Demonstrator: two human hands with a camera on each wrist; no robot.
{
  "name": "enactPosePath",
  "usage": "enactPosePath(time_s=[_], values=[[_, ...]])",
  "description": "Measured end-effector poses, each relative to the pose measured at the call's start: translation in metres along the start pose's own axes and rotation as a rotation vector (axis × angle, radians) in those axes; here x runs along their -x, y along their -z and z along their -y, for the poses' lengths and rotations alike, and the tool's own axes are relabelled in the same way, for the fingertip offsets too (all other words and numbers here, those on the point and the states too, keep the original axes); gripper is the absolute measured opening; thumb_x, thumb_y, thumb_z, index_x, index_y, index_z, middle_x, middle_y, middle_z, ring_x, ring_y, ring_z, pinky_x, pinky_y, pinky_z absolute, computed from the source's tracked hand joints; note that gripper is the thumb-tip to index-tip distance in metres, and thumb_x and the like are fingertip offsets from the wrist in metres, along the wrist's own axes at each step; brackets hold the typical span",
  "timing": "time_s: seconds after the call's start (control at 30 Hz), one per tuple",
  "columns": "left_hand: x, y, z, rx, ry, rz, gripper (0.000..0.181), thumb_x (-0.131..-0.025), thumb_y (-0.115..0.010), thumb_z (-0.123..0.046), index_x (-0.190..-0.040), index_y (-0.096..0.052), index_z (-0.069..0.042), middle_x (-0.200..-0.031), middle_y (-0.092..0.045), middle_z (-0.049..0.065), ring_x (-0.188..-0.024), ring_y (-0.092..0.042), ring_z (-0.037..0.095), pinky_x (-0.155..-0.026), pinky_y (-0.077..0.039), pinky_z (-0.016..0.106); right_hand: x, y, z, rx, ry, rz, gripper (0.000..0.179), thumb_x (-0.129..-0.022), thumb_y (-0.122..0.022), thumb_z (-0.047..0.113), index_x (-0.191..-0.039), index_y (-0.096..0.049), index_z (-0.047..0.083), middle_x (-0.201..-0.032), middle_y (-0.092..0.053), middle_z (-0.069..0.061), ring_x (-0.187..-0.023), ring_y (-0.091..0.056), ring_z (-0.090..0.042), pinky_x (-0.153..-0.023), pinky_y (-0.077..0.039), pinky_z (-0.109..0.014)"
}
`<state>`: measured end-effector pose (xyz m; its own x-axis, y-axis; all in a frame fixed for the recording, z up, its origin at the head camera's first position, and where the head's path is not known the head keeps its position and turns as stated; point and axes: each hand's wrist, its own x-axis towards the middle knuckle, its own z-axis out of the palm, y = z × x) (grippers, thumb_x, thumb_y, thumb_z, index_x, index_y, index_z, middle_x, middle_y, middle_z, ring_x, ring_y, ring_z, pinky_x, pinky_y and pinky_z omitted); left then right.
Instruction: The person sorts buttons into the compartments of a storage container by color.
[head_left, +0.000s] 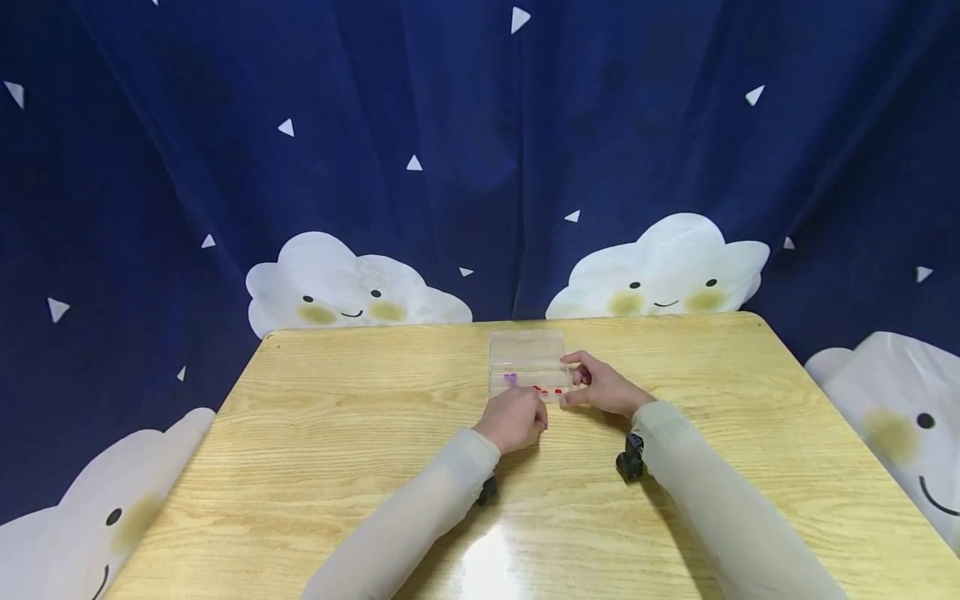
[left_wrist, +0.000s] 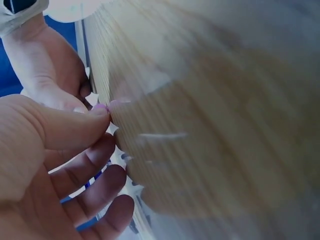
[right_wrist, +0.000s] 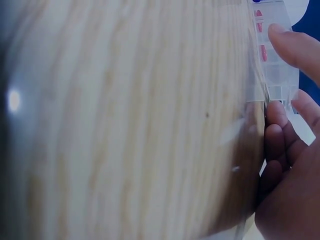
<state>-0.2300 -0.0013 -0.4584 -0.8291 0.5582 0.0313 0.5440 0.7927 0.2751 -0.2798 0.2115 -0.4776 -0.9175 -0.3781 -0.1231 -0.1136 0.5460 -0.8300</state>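
Note:
A clear plastic compartment box [head_left: 498,389] lies near the table's far edge, its transparent lid [head_left: 527,346] swung back. Purple pieces [head_left: 511,379] sit at its left and small red pieces [head_left: 558,392] towards its right. My left hand [head_left: 513,418] is at the box's front side. In the left wrist view, its thumb and forefinger pinch a small pinkish-red piece [left_wrist: 101,107], mostly covered by the fingertips. My right hand [head_left: 607,389] grips the box's right end, thumb at the near side and forefinger at the far side. The right wrist view shows red pieces [right_wrist: 263,53] in separate compartments.
The wooden table [head_left: 360,400] stretches to both sides of the box. A dark blue curtain [head_left: 480,167] with white clouds hangs right behind the far edge. A black wrist camera [head_left: 631,458] hangs under the right sleeve.

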Motion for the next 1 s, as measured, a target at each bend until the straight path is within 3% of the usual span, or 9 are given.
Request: enactPosePath(time_s=[0.3, 0.43, 0.67, 0.8, 0.9, 1.0], values=[[0.003, 0.004, 0.007, 0.039, -0.114, 0.069, 0.012, -0.09, -0.071, -0.018, -0.081, -0.077, -0.022, -0.086, -0.072, -0.011, -0.082, -0.062, 0.003, -0.076, -0.051, 0.019, 0.0, 0.001, -0.004, -0.033, 0.003, 0.005, 0.073, -0.082, -0.08, 0.015, -0.142, -0.041, 0.003, -0.096, -0.044, -0.006, -0.087, -0.041, -0.02, -0.073, -0.038, -0.026], [0.006, 0.005, 0.013, 0.08, -0.122, 0.088, 0.01, -0.092, -0.07, -0.022, -0.084, -0.076, -0.022, -0.088, -0.07, -0.011, -0.082, -0.058, 0.002, -0.076, -0.049, 0.018, 0.001, 0.001, -0.003, -0.039, -0.003, 0.003, 0.074, -0.082, -0.08, 0.015, -0.143, -0.04, 0.003, -0.096, -0.045, -0.006, -0.087, -0.041, -0.02, -0.073, -0.038, -0.026], [0.011, 0.015, 0.026, 0.15, -0.128, 0.041, 0.009, -0.093, -0.068, -0.021, -0.087, -0.076, -0.021, -0.09, -0.071, -0.009, -0.08, -0.059, 0.005, -0.076, -0.049, 0.02, 0.0, 0.0, -0.001, -0.039, -0.006, 0.009, 0.074, -0.082, -0.08, 0.015, -0.143, -0.04, 0.004, -0.097, -0.045, -0.006, -0.088, -0.042, -0.019, -0.076, -0.038, -0.027], [0.013, 0.028, 0.037, 0.162, -0.114, 0.002, 0.011, -0.094, -0.066, -0.018, -0.091, -0.076, -0.018, -0.095, -0.073, -0.006, -0.096, -0.067, 0.012, -0.09, -0.053, 0.027, -0.001, 0.0, -0.001, -0.044, -0.009, 0.016, 0.074, -0.083, -0.079, 0.016, -0.144, -0.039, 0.005, -0.099, -0.044, -0.006, -0.089, -0.041, -0.02, -0.077, -0.038, -0.028], [0.013, 0.04, 0.048, 0.142, -0.107, -0.041, 0.009, -0.093, -0.068, -0.017, -0.092, -0.077, -0.015, -0.097, -0.072, -0.004, -0.102, -0.067, 0.017, -0.094, -0.052, 0.032, -0.001, 0.0, -0.001, -0.056, -0.012, 0.018, 0.074, -0.083, -0.079, 0.015, -0.144, -0.039, 0.005, -0.098, -0.044, -0.006, -0.089, -0.041, -0.02, -0.077, -0.038, -0.028], [0.014, 0.048, 0.058, 0.117, -0.093, -0.076, 0.009, -0.092, -0.068, -0.014, -0.093, -0.076, -0.014, -0.096, -0.071, -0.003, -0.093, -0.066, 0.016, -0.085, -0.052, 0.032, -0.001, 0.0, -0.001, -0.058, -0.016, 0.025, 0.075, -0.083, -0.079, 0.014, -0.145, -0.039, 0.005, -0.097, -0.043, -0.005, -0.088, -0.04, -0.02, -0.077, -0.038, -0.029]])
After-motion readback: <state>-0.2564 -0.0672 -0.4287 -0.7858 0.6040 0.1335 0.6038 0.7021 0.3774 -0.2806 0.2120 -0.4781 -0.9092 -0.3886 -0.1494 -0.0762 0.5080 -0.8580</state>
